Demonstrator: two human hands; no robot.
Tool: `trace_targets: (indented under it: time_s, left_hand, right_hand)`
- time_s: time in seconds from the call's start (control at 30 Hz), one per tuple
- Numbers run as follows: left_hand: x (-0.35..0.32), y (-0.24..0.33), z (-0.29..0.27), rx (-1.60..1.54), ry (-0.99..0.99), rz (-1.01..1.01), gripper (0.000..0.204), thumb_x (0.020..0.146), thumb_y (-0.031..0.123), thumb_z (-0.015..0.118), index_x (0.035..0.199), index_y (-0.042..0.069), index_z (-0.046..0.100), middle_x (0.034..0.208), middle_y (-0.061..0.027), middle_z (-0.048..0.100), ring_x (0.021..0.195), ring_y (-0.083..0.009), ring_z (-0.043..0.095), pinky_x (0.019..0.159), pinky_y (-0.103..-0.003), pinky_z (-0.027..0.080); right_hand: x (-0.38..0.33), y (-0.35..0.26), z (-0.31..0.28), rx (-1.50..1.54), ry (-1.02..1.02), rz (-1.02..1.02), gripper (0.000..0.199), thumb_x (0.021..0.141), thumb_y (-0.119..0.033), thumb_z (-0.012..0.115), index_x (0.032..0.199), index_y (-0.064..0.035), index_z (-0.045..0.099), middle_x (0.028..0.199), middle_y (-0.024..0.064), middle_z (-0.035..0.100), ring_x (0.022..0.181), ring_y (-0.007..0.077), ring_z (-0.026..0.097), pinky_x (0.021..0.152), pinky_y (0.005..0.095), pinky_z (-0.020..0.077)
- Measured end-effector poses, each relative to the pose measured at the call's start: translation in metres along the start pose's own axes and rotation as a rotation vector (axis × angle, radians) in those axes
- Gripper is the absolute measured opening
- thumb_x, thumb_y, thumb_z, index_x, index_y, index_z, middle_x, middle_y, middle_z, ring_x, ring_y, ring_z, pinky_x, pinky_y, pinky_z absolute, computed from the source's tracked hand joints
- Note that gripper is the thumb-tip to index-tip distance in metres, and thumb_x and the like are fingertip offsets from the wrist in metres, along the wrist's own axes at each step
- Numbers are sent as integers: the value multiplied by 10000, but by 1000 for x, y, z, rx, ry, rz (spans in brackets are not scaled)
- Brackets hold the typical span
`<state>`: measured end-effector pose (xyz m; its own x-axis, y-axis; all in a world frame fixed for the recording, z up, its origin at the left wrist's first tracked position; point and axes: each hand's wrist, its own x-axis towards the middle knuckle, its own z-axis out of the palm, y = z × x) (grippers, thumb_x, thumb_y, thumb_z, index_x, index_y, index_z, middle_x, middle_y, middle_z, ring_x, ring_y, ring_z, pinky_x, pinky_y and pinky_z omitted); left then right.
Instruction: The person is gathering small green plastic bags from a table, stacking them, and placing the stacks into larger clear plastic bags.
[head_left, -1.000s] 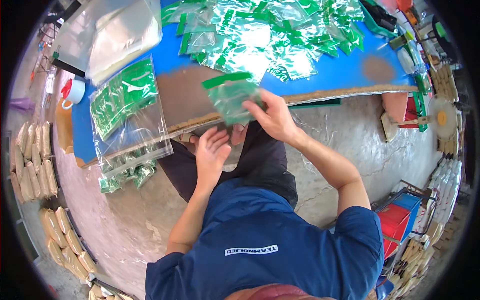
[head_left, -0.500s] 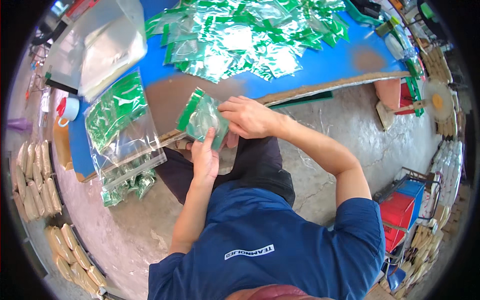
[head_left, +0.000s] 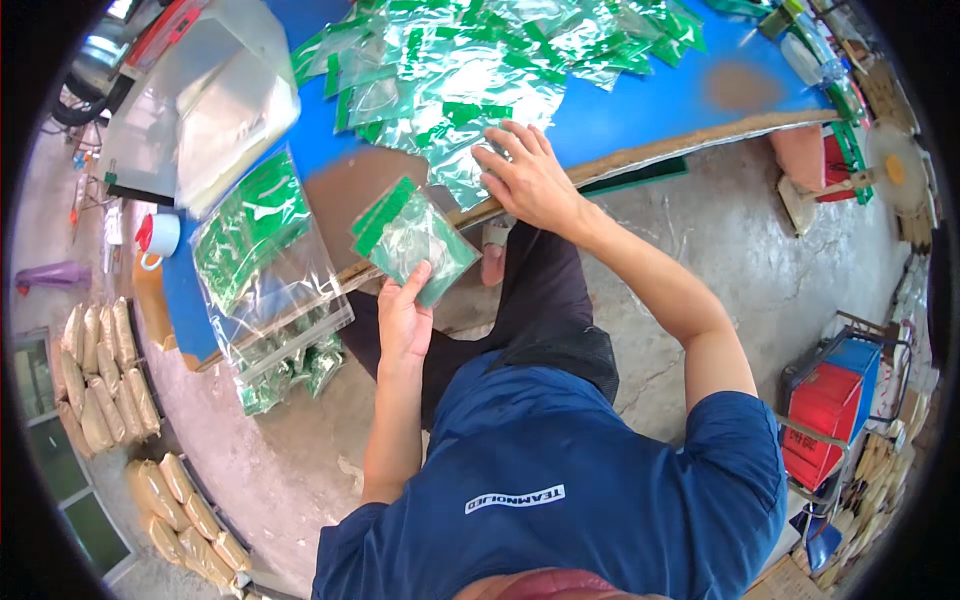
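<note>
My left hand grips a small stack of green-and-clear plastic packets by its lower corner, thumb on top, just in front of the table edge. My right hand lies with its fingers spread over a green-and-clear packet at the near side of the pile. That packet reaches the table's front edge. Behind it a large heap of similar packets covers the middle of the blue table. To the left, a large clear zip bag with green packets inside hangs over the table edge.
A translucent plastic bin with clear bags stands at the table's left, near a red-and-white mug. Filled tan bags are stacked at far left. A fan and a red-and-blue box are at right.
My right hand has moved up from the stack in my left hand to a packet at the pile's near side, its fingers now spread. My left hand still holds the stack.
</note>
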<state>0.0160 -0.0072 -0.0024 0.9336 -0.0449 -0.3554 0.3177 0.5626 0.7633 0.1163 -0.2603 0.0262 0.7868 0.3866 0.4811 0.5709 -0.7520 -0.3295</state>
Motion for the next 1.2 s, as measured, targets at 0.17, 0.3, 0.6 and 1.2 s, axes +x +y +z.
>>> trace_targets:
  time_s: [0.17, 0.3, 0.6, 1.2]
  left_hand:
    - [2, 8, -5, 41, 38, -112, 323, 951, 148, 679, 1225, 2, 587, 1106, -89, 691, 897, -203, 686, 676, -366, 554]
    - [-6, 13, -8, 42, 91, -45, 341, 942, 165, 699, 1238, 23, 603, 1110, -66, 698, 879, -184, 699, 630, -326, 561]
    - [7, -4, -24, -11, 19, -67, 438, 963, 174, 649, 1303, -61, 505, 1193, -203, 655, 1013, -379, 697, 756, -562, 629]
    - [-2, 4, -18, -165, -87, -118, 451, 967, 118, 629, 1369, -19, 477, 1256, -196, 633, 1137, -351, 649, 923, -564, 584]
  right_hand:
    - [3, -51, 20, 41, -105, -192, 346, 918, -201, 629, 1240, -73, 631, 1403, 184, 501, 1369, 413, 396, 1125, 601, 318]
    - [12, -57, 16, -31, -4, -12, 395, 943, -214, 597, 1309, -67, 584, 1404, 184, 507, 1368, 392, 409, 1125, 603, 307]
    - [17, -50, 20, 269, -202, -315, 381, 937, -197, 579, 1273, -18, 597, 1341, 203, 573, 1275, 354, 525, 1097, 522, 375]
    - [15, 31, -7, -169, -65, -47, 464, 931, -399, 629, 1230, -44, 646, 1338, 222, 538, 1295, 426, 440, 1142, 616, 251]
